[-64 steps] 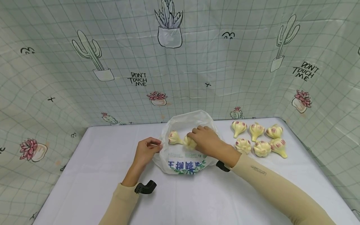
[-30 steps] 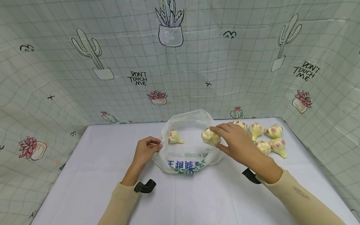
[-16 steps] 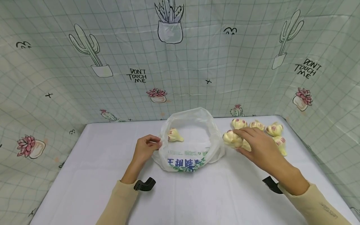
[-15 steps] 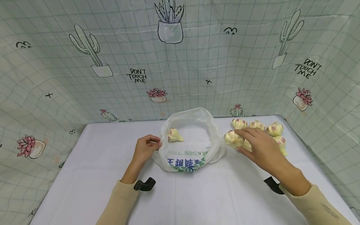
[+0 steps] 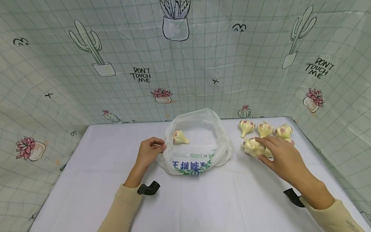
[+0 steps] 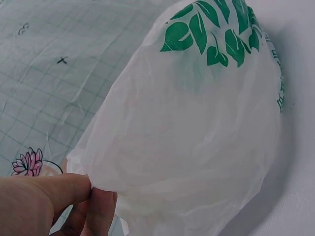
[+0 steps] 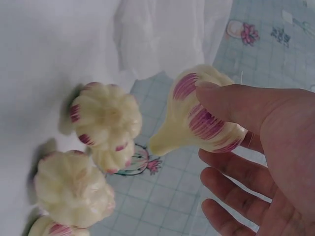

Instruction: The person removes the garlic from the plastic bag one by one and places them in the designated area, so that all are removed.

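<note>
My left hand (image 5: 149,151) pinches the left rim of a white plastic bag (image 5: 188,114) between thumb and finger; the left wrist view shows the bag's outer side (image 6: 182,132), printed with green leaves. The bag's mouth faces me, and one garlic bulb (image 5: 180,137) lies inside. To the right, my right hand (image 5: 285,159) holds another garlic bulb (image 7: 202,113) above the table, its stem pointing away from the palm. Below and behind that hand sit several bulbs in two rows, such as this garlic bulb (image 5: 246,127); the hand partly hides the front row.
A white cloth covers the table (image 5: 185,203). Grid-patterned curtain (image 5: 197,64) with cactus drawings hangs behind it and along both sides. Other garlic bulbs (image 5: 265,129) stand near the table's back right corner.
My right hand has lifted a garlic bulb out of the bag and carried it right, to the bulbs on the table. My left hand stays at the bag's rim. The view tilts slightly down.
</note>
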A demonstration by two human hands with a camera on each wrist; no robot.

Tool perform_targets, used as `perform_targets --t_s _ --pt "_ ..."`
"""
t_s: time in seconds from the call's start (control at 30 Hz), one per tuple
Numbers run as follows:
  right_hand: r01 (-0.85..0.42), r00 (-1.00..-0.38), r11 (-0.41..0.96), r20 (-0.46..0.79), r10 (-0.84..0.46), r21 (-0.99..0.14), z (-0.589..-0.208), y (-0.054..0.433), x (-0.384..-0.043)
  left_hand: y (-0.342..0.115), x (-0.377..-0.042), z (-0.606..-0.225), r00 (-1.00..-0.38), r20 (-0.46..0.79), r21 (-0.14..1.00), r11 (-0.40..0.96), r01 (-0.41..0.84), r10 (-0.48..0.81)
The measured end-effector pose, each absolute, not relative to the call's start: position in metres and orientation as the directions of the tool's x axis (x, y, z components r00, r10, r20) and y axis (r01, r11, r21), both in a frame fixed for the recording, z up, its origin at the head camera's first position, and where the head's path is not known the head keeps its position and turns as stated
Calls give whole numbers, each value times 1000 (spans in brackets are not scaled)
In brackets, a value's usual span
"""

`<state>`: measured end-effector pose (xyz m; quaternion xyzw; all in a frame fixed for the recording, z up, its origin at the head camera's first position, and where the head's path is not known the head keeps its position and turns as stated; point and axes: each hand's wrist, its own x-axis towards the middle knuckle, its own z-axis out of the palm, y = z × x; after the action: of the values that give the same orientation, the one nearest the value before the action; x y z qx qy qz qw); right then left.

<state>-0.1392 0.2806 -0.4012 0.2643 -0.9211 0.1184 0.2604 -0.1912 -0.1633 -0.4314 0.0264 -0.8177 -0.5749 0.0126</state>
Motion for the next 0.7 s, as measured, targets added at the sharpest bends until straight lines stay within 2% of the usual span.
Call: perform_targets --t_s 0.17,0.7 --pt "-516 -759 852 508 -407 -89 -408 285 -134 -163 -192 -432 -998 -9 942 336 -28 -57" --pt "-501 -789 863 446 -423 -68 -428 286 -126 -161 -191 -432 -998 -15 939 341 -33 -55"
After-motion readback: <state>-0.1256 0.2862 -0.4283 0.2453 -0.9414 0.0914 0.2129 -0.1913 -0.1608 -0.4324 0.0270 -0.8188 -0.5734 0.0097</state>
